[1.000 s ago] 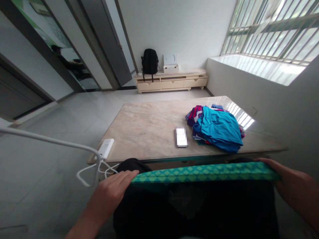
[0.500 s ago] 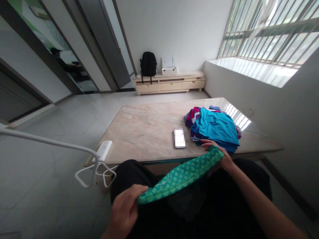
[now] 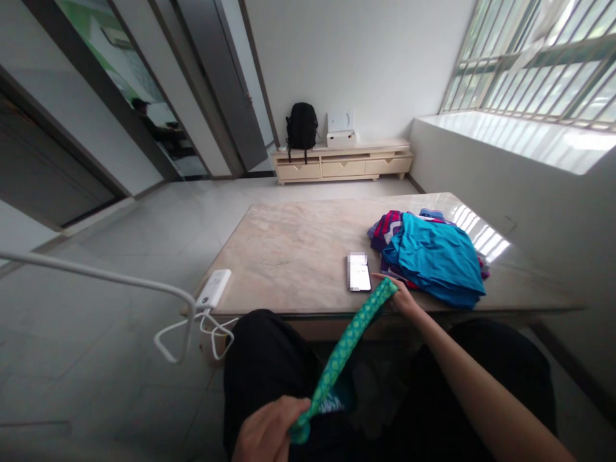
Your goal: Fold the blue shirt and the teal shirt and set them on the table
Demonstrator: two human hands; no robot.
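**Lead:** You're stretching the green diamond-print cloth band [image 3: 344, 350] on a diagonal, with your right hand [image 3: 403, 298] out over the table edge and your left hand [image 3: 267, 431] low over your lap.

**Operator:** Finger state?

**Lead:** Right thumb and fingers are pinching the band's upper end, with the fingertips pointing left past it. Left fingers are curling around the lower end and closing on it. Left thumb: can't tell.

**Operator:** Handling notes?

**Lead:** You're getting a straight line, so keep pulling along the band's length, not across it. Your right fingertips are working just beside the phone [image 3: 359, 272] on the marble tabletop [image 3: 289, 250], so watch that gap. The pile of clothes [image 3: 436, 260] is sitting just right of that hand; keep the band off it.

**Operator:** How's the band looking?

**Lead:** It's twisting into a narrow strip, showing mostly its edge. The green print is running along its length, and the lower end is bunching below your left hand, above your black trousers [image 3: 262, 366]. Contact with the table edge: can't tell.
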